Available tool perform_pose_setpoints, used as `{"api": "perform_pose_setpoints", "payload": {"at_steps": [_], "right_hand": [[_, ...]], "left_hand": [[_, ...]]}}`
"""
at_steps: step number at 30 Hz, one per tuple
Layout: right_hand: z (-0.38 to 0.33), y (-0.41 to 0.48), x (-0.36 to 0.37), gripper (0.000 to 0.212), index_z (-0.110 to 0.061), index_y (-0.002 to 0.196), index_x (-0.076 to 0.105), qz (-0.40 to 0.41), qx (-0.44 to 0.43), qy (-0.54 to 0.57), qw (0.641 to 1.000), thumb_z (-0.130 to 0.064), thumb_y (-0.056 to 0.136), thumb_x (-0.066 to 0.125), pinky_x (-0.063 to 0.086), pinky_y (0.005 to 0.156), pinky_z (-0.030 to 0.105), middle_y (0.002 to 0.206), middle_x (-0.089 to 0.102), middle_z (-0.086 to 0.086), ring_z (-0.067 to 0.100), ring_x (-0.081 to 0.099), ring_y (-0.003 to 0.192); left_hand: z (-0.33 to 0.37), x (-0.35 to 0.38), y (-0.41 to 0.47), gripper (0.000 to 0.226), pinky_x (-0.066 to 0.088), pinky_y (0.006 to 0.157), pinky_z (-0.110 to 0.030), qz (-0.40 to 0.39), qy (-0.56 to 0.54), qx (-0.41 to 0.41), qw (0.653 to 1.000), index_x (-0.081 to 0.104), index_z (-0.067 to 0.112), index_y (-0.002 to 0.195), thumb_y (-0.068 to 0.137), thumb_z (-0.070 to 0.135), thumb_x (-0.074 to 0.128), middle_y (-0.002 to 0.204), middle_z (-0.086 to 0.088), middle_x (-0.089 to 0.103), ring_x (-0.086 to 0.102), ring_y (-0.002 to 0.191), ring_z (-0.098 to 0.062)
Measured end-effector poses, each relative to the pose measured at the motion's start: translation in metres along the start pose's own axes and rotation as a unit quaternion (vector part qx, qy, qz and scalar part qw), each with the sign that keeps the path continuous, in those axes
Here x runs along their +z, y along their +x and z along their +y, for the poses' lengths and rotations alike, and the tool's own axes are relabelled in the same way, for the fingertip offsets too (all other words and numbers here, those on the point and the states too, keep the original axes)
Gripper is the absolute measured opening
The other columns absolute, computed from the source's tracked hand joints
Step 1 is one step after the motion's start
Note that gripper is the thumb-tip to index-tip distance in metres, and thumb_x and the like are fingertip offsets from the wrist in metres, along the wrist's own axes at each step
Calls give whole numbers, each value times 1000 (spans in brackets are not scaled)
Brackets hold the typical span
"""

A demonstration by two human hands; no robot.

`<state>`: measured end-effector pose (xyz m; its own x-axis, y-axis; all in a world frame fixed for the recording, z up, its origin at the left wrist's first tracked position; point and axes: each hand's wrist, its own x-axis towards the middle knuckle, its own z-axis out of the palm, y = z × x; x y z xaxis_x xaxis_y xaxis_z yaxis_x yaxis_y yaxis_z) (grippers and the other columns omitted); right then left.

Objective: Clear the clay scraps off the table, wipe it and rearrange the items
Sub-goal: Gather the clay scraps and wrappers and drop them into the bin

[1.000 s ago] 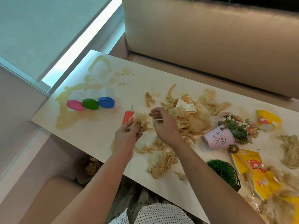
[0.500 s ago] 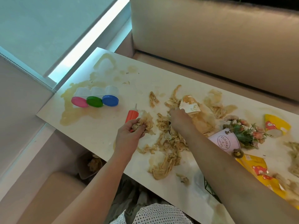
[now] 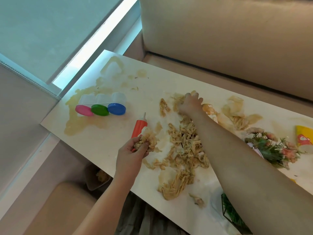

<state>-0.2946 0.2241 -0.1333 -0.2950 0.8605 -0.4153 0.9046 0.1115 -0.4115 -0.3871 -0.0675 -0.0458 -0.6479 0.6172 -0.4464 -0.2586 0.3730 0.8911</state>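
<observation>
Head view: the left hand (image 3: 130, 155) has its fingers clamped on a wad of clay scraps (image 3: 148, 140), just beside the orange bottle (image 3: 139, 127). The right hand (image 3: 190, 104) reaches across the counter (image 3: 101, 139), its fingers curled over a far clump (image 3: 177, 99); whether they grip it cannot be told.

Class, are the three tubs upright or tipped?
Tipped: the tubs lie on their sides, with their coloured lids on and facing sideways.

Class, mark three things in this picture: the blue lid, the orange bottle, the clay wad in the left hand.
blue lid (image 3: 116, 108), head view, centre of its flat top.
orange bottle (image 3: 140, 128), head view, orange body below the nozzle.
clay wad (image 3: 149, 139), head view, its crumpled middle.
</observation>
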Motion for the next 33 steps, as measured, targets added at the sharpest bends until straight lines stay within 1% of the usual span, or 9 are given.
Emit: {"api": "perform_pose_setpoints", "payload": {"at_steps": [5, 10, 13, 15, 17, 22, 25, 30, 33], "right_hand": [[-31, 7, 27, 72, -15, 150, 37, 5, -68, -37, 997, -59, 93, 44, 31, 112, 55, 160, 21, 21, 42, 22, 143], [-68, -20, 68, 76, -20, 150, 37, -42, -188, -185, 964, -67, 92, 47, 30, 110, 56, 160, 23, 17, 42, 23, 143], [-67, -41, 85, 48, -16, 139, 49, -18, -255, -217, 942, -37, 97, 59, 38, 104, 51, 150, 33, 13, 37, 34, 135], [-57, -50, 89, 28, -11, 121, 57, 9, -306, -191, 933, -4, 94, 56, 45, 87, 42, 132, 44, 12, 33, 45, 120], [-47, -53, 87, 25, -9, 107, 61, 22, -330, -148, 932, 8, 91, 52, 44, 72, 35, 115, 49, 10, 31, 49, 107], [-40, -55, 47, 18, -6, 105, 71, 118, -318, 83, 937, 1, 94, 60, 47, 79, 29, 104, 55, 9, 24, 55, 94], [-33, -50, 28, 18, -5, 109, 69, 181, -285, 130, 932, -2, 95, 59, 51, 86, 31, 109, 55, 11, 27, 57, 97], [-28, -45, 44, 43, -16, 139, 48, -16, -155, -110, 982, -25, 98, 56, 43, 99, 46, 148, 30, 14, 40, 35, 126], [-23, -53, 63, 38, -12, 127, 54, -4, -186, -174, 967, 0, 91, 53, 48, 83, 41, 143, 31, 15, 37, 35, 123]], "left_hand": [[-9, -5, 7, 19, 60, 80, -26, 25, -8, -22, 999, 76, 17, 111, 94, 12, 73, 102, -6, 77, 75, 91, -17], [-11, -15, 10, 16, 59, 83, -31, 34, -12, -32, 999, 77, 19, 108, 94, 11, 73, 99, -4, 77, 75, 92, -17], [-11, -21, 12, 19, 59, 80, -26, 38, -11, -30, 999, 75, 17, 112, 94, 10, 72, 102, -4, 76, 75, 90, -14], [-9, -24, 12, 19, 59, 80, -26, 36, -11, -30, 999, 75, 17, 112, 95, 10, 72, 103, -5, 76, 75, 90, -13], [-7, -26, 11, 20, 59, 80, -27, 35, -15, -32, 999, 75, 17, 113, 94, 11, 72, 104, -6, 76, 75, 91, -13], [-5, -26, 10, 21, 59, 78, -25, 25, -29, -37, 999, 75, 17, 114, 95, 10, 72, 106, -7, 74, 74, 91, -14], [-6, -23, 7, 21, 60, 77, -24, 22, -40, -45, 998, 74, 16, 115, 95, 8, 72, 104, -8, 73, 74, 90, -15], [-7, -23, 5, 22, 61, 79, -26, 24, -41, -44, 998, 74, 15, 115, 95, 8, 71, 101, -5, 74, 74, 90, -15], [-10, -26, 4, 21, 60, 81, -27, 21, -37, -44, 998, 74, 16, 115, 95, 10, 71, 103, -6, 74, 74, 92, -17]]}}
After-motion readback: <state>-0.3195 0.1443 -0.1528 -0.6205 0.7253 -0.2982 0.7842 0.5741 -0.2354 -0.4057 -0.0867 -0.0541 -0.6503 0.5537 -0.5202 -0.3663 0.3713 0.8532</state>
